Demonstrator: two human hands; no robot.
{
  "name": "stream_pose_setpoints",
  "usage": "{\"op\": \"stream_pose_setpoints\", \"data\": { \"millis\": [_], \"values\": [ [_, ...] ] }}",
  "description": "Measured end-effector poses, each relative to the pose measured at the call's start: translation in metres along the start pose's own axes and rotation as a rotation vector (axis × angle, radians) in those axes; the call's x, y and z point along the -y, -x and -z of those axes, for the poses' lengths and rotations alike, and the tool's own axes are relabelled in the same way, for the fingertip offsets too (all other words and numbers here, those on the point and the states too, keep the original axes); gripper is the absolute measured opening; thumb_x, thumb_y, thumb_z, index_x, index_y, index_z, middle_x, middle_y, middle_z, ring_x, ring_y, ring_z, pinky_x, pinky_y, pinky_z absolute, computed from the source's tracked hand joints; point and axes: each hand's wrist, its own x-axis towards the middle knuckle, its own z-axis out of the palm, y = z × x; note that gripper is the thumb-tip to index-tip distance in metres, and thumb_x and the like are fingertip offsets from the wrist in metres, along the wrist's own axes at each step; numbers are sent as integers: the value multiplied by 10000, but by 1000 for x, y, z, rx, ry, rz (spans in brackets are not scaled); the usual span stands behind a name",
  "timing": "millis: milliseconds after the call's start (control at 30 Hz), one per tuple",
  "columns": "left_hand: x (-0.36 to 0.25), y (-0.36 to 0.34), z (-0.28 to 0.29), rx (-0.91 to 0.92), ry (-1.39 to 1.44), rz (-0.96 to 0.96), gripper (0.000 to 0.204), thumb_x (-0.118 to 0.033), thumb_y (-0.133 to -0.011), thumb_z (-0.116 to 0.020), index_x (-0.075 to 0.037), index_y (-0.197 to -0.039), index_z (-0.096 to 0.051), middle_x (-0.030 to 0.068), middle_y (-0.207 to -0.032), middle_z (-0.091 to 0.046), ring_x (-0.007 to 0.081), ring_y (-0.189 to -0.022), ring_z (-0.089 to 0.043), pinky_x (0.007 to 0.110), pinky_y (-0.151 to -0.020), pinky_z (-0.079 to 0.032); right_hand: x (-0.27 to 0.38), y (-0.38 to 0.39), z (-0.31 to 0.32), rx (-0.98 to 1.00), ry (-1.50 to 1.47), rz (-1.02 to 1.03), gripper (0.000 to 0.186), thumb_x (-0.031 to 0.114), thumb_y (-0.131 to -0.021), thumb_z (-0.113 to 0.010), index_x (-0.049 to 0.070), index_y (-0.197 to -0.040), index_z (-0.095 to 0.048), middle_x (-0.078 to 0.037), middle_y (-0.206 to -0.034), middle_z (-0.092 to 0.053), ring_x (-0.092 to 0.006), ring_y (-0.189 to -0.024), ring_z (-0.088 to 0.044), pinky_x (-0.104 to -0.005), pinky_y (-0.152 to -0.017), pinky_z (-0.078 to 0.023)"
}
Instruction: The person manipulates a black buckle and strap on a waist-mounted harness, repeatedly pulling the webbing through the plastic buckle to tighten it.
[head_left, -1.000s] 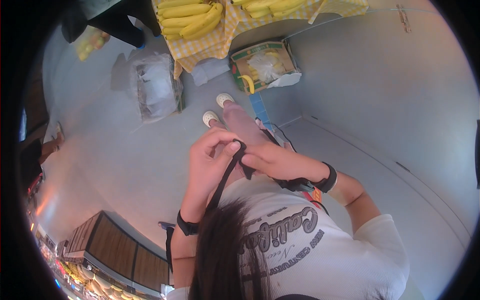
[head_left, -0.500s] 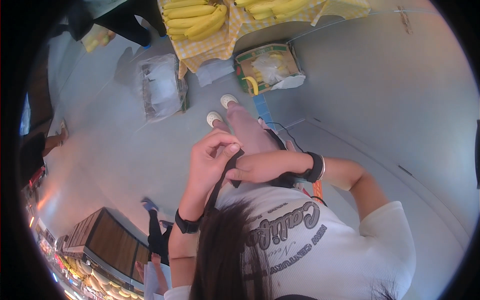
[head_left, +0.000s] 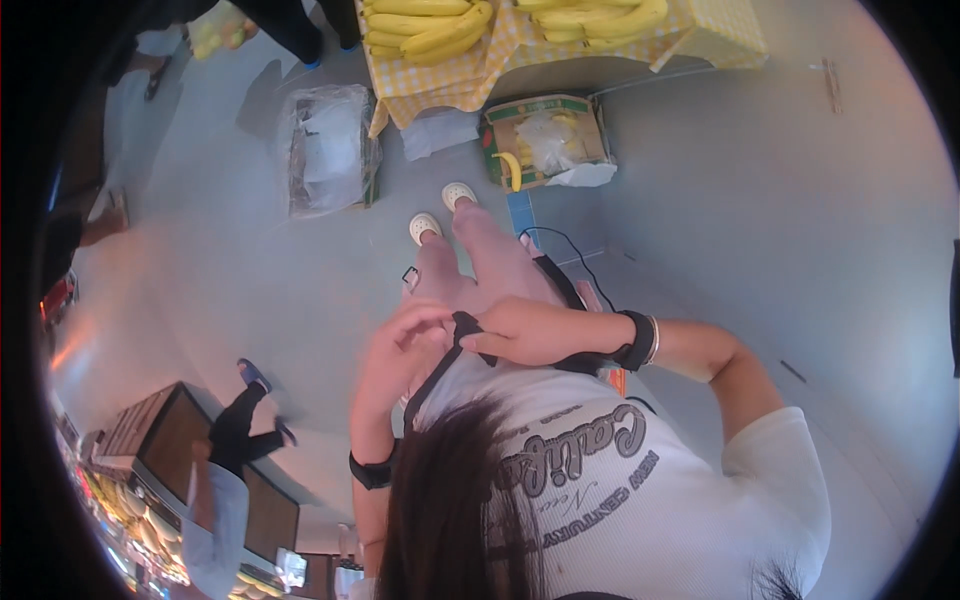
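Observation:
My left hand (head_left: 395,355) and my right hand (head_left: 510,330) meet at my waist around a black strap (head_left: 435,375). The curled left fingers are at the strap's upper end, partly hidden by the right hand. My right thumb and fingers are closed on the strap where it folds. Black bands circle both wrists. Beyond the hands are my pink trousers (head_left: 485,260) and cream clogs (head_left: 424,226). A thin black cable (head_left: 575,245) loops beside my right leg.
Banana bunches (head_left: 430,25) lie on a checked-cloth table (head_left: 720,30). Below are a plastic-covered crate (head_left: 325,150) and a banana box (head_left: 590,130). A wood-panelled stand (head_left: 270,510) is at lower left, with a walking person (head_left: 215,530) beside it. Other legs (head_left: 295,25) show at top left.
My hands have moved slightly down toward my body, the strap still between them. The person at lower left has come into view and moved leftward and up. The legs at top left have shifted.

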Motion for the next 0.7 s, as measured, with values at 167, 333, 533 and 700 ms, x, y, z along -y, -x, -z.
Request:
{"op": "stream_pose_setpoints", "data": {
  "millis": [167,333,533,700],
  "values": [
    [11,4,-4,-32,-50,-59,123,4,-817,-647,10,-939,-630,35,-915,-582,120,-870,-528,255,-814,-424,4,-6,3,110,99,10,379,320,-970,-459,-18,-850,-581,-198,-688,-577,-377,-660,-567,-434,-645,-439],
    [-14,10,-16,-100,204,14,59,8,-820,-644,11,-875,-625,44,-897,-580,125,-835,-538,255,-781,-425,18,-8,3,176,99,18,442,361,-976,-430,-39,-859,-577,-212,-683,-569,-387,-645,-558,-449,-644,-439],
    [-27,35,-15,-203,146,-77,89,45,-794,-645,22,-875,-618,63,-886,-604,146,-827,-569,273,-782,-446,42,-18,-9,338,252,-5,461,408,-988,-369,-9,-960,-564,-198,-625,-559,-391,-591,-551,-472,-598,-431],
    [-57,25,-27,-246,-519,-340,183,86,-748,-614,-5,-907,-606,103,-873,-623,201,-818,-604,315,-739,-479,28,-10,-8,148,292,107,377,391,-988,-376,63,-1001,-562,-185,-631,-569,-365,-549,-548,-453,-539,-431]
  ]
}}
